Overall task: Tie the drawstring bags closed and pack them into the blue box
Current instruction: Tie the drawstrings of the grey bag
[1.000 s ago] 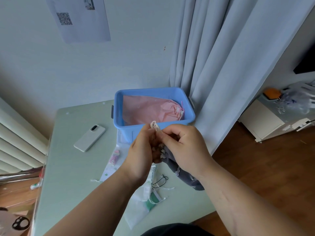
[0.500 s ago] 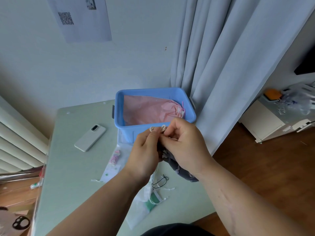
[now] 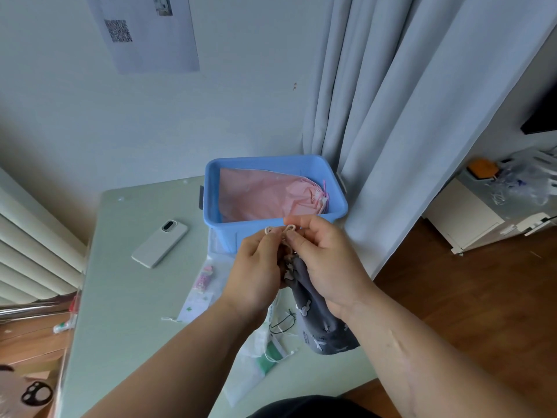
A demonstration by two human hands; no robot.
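Observation:
A dark grey drawstring bag (image 3: 319, 321) with small white figures hangs between my hands above the table. My left hand (image 3: 256, 276) pinches one pale cord loop (image 3: 269, 230) at the bag's gathered neck. The other loop (image 3: 291, 227) is pinched by my right hand (image 3: 328, 263). Just behind my hands stands the blue box (image 3: 339, 206), with a tied pink bag (image 3: 268, 197) lying inside. Under my forearms lie white and green drawstring bags (image 3: 259, 354), flat on the table.
A white phone (image 3: 159, 243) lies on the pale green table (image 3: 126, 312) to the left of the box. A grey curtain (image 3: 407, 116) hangs close to the box's right side. The table's right edge drops to a wooden floor (image 3: 482, 297).
Both hands have risen slightly with the grey bag. The single cord bundle seen earlier is now drawn out into two small loops, one in each hand.

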